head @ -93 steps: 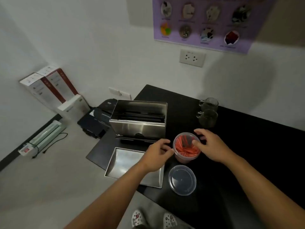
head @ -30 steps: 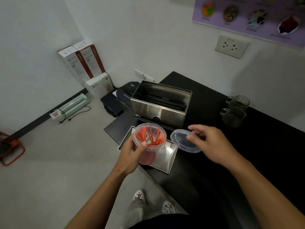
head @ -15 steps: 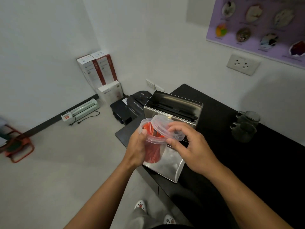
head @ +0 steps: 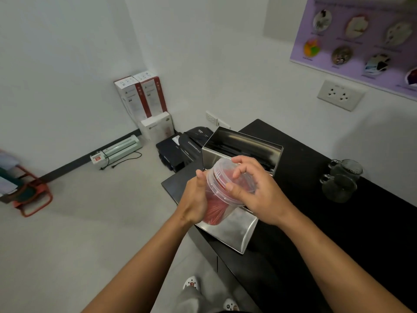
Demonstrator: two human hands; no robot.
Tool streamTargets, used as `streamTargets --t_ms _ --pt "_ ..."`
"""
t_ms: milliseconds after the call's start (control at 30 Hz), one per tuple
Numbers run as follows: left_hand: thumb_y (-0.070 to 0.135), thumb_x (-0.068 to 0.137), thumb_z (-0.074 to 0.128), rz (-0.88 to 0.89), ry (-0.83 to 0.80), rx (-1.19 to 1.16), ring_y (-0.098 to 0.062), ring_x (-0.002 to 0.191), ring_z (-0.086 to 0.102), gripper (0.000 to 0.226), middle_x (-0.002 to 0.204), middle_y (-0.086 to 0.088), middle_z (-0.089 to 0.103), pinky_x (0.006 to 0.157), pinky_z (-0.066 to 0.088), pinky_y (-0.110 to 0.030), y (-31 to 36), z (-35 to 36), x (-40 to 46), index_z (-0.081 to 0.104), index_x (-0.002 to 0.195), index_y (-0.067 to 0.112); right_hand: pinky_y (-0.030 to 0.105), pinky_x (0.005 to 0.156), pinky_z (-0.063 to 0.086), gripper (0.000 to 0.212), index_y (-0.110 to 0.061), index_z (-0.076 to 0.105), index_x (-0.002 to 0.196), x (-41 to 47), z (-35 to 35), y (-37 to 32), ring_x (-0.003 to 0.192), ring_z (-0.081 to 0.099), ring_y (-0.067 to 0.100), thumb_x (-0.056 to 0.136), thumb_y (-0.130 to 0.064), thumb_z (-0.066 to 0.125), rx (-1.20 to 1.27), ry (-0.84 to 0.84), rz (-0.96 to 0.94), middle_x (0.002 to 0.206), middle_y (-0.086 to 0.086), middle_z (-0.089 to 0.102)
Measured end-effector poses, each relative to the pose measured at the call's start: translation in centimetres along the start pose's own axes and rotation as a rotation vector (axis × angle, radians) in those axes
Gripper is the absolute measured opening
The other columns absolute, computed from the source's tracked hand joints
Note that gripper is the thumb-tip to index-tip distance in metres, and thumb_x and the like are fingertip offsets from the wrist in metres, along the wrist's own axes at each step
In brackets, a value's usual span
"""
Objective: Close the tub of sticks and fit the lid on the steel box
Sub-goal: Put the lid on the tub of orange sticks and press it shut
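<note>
A clear plastic tub (head: 216,206) full of red sticks is held up in the air over the table's corner, tilted away from me. My left hand (head: 195,199) grips its side. My right hand (head: 255,188) lies over its clear round lid (head: 222,171), fingers and thumb pressing along the rim. Behind the hands the open steel box (head: 242,146) stands on the black table (head: 316,233). Its flat steel lid (head: 234,229) lies upside down at the table's front corner, partly under the tub.
Two glass mugs (head: 341,181) stand at the back right of the table by the wall. On the floor to the left sit a black shredder (head: 180,150), white and red cartons (head: 144,98), a laminator (head: 117,151) and a red rack (head: 27,197).
The tub was lifted off the table by my left hand while my right hand picked up the clear lid. The lid has gone from beside the tub to flat over its mouth.
</note>
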State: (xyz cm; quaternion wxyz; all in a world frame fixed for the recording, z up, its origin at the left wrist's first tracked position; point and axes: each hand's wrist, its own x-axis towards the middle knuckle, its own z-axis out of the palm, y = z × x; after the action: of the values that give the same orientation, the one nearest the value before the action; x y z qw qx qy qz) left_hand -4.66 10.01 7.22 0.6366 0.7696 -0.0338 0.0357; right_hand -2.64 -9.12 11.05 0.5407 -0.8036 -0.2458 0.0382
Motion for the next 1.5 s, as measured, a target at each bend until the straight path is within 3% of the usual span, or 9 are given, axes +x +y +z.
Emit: streamTargets --t_ms 167,267,367,467,633,833,1100,1300,1500 --pt "0.086 0.089 0.005 0.023 -0.025 0.029 -0.027 0.104 0.076 0.097 0.107 -0.007 0.080 0.100 0.054 -0.059 0.5 -0.1 0.5 0.076 0.116 0.026 0.027 0.107 0.041 0.052 -0.031 0.049 0.113 0.2 0.5 0.4 0.141 0.040 0.001 0.080 -0.065 0.070 -0.120 -0.080 0.008 0.159 -0.016 0.034" --pt "0.086 0.088 0.002 0.014 -0.064 0.047 -0.027 0.102 0.077 0.101 0.106 -0.006 0.081 0.099 0.055 -0.059 0.7 -0.3 0.7 0.077 0.117 0.025 0.024 0.104 0.041 0.077 -0.034 0.038 0.130 0.3 0.7 0.8 0.140 0.038 0.006 0.074 -0.080 0.065 -0.161 -0.126 0.065 0.154 -0.023 0.026" --pt "0.088 0.086 0.001 -0.013 -0.082 0.043 -0.029 0.102 0.077 0.106 0.106 -0.008 0.081 0.099 0.055 -0.061 0.3 -0.6 0.8 0.078 0.117 0.022 0.036 0.097 0.054 0.065 -0.039 0.038 0.119 0.4 1.2 1.3 0.130 0.053 0.013 0.074 -0.071 0.071 -0.163 -0.098 0.066 0.150 -0.010 0.042" --pt "0.091 0.084 0.003 -0.046 -0.094 -0.004 -0.033 0.104 0.077 0.109 0.108 -0.013 0.081 0.101 0.054 -0.063 0.0 -0.3 0.7 0.077 0.119 0.019 0.040 0.084 0.059 0.059 -0.040 0.041 0.113 0.4 1.6 1.8 0.112 0.062 0.009 0.072 -0.060 0.079 -0.129 -0.017 0.055 0.130 -0.014 0.054" --pt "0.085 0.091 0.006 -0.147 0.098 -0.071 -0.019 0.112 0.074 0.095 0.113 0.000 0.080 0.108 0.051 -0.058 -0.2 -0.1 0.4 0.079 0.116 0.031 0.041 0.075 0.061 0.054 -0.042 0.044 0.109 0.4 1.2 2.3 0.104 0.066 0.013 0.072 -0.058 0.080 -0.057 0.026 0.064 0.123 -0.014 0.058" --pt "0.080 0.084 0.047 -0.390 0.116 -0.354 -0.033 0.115 0.074 0.070 0.120 -0.011 0.079 0.090 0.062 -0.055 -0.6 0.1 -0.3 0.078 0.120 0.029 0.024 0.088 0.053 0.061 -0.038 0.045 0.117 0.7 0.5 1.7 0.117 0.057 0.001 0.072 -0.065 0.075 0.037 0.165 0.118 0.133 -0.023 0.051" --pt "0.067 0.088 0.059 -0.462 0.176 -0.436 -0.032 0.099 0.081 0.065 0.114 -0.016 0.080 0.069 0.065 -0.041 -0.1 0.9 -0.5 0.071 0.126 0.017 0.040 0.106 0.052 0.100 -0.036 0.025 0.157 0.2 0.3 0.4 0.136 0.050 0.010 0.076 -0.082 0.062 0.021 0.032 0.143 0.155 -0.007 0.040" --pt "0.070 0.085 0.059 -0.477 0.175 -0.403 -0.032 0.095 0.081 0.064 0.111 -0.015 0.080 0.067 0.064 -0.040 0.5 1.2 -0.5 0.073 0.122 0.019 0.013 0.098 0.046 0.087 -0.041 0.031 0.157 0.3 0.7 0.6 0.138 0.043 -0.005 0.082 -0.078 0.057 0.028 0.112 0.120 0.155 -0.014 0.041" --pt "0.069 0.086 0.060 -0.544 0.093 -0.406 -0.027 0.096 0.081 0.049 0.105 -0.010 0.083 0.066 0.063 -0.035 0.7 0.4 -0.8 0.082 0.107 0.030 0.034 0.116 0.039 0.080 -0.034 0.032 0.158 -0.1 0.6 0.8 0.148 0.033 0.007 0.089 -0.063 0.060 -0.094 0.062 -0.040 0.159 -0.012 0.034"
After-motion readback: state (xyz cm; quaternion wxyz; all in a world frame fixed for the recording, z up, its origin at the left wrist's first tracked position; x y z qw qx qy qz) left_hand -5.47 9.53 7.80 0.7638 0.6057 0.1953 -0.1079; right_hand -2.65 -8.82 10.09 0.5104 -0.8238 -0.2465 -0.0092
